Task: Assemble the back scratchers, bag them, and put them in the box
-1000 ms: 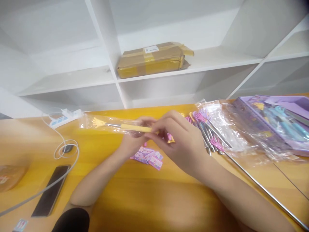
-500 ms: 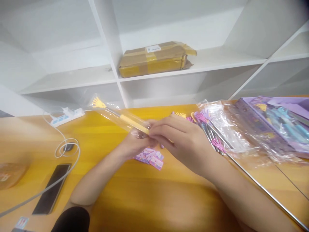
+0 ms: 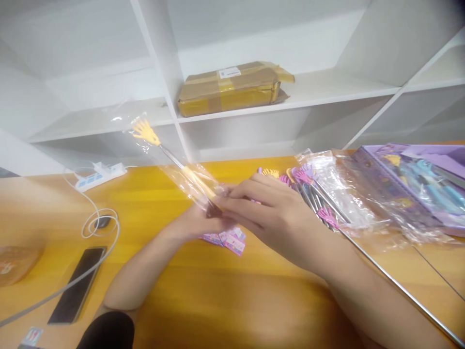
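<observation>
A yellow back scratcher (image 3: 146, 132) with a hand-shaped head, metal rod and yellow grip lies inside a clear plastic bag (image 3: 165, 169), slanting up to the left. Both my hands meet at its lower end. My left hand (image 3: 203, 220) is closed round the end of the bag from below, its fingertips partly hidden. My right hand (image 3: 276, 218) pinches the end of the yellow grip between thumb and fingers. Beneath them, small purple printed cards (image 3: 232, 241) lie on the wooden table (image 3: 203, 295).
Several back scratchers (image 3: 305, 177) are piled to the right, one pink with a long rod (image 3: 385, 278). Behind are clear bags (image 3: 348, 189) and a purple box (image 3: 446, 228) of packed ones. Left are a phone (image 3: 77, 286), cable and power strip (image 3: 101, 176). A taped carton (image 3: 232, 92) sits on the shelf.
The bagged back scratcher has tipped more steeply, its yellow head rising slightly. Both hands stay together at its lower end.
</observation>
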A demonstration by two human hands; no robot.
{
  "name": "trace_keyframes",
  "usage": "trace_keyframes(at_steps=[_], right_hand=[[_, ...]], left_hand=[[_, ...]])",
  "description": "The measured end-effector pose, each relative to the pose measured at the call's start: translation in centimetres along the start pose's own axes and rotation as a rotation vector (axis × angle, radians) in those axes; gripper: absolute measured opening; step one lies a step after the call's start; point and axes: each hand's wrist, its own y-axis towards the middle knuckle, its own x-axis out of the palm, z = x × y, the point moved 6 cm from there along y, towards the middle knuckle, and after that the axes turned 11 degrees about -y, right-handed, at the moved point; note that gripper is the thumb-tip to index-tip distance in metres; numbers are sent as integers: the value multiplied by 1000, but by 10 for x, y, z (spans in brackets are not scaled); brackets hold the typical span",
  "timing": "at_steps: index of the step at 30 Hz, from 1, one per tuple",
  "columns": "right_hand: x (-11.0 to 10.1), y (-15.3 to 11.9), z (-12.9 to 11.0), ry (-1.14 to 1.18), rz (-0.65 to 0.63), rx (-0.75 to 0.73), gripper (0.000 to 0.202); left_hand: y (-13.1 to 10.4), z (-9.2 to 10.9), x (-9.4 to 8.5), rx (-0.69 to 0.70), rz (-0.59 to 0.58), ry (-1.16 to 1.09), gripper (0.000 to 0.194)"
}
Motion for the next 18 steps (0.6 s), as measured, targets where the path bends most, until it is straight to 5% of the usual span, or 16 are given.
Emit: trace_keyframes(at_steps=[3,7,11,14,18], right_hand=[[0,3,-2,24,15,-12,20],[-2,5,-3,77,-10,-32,21],[-8,4,-2,145,-112,-158,64],[-10,3,6,40,-140,-152,43],[-12,6,11,112,25,-142,9]], left_hand=[[2,-1,4,-63,-89,-157,40],[3,-4,-5,-96,-17,-105,42],[4,3,-11,-35,17,-70,39],[4,6,-9,-47,-15,-88,42],[2,3,-13,-69,32,-9,30]])
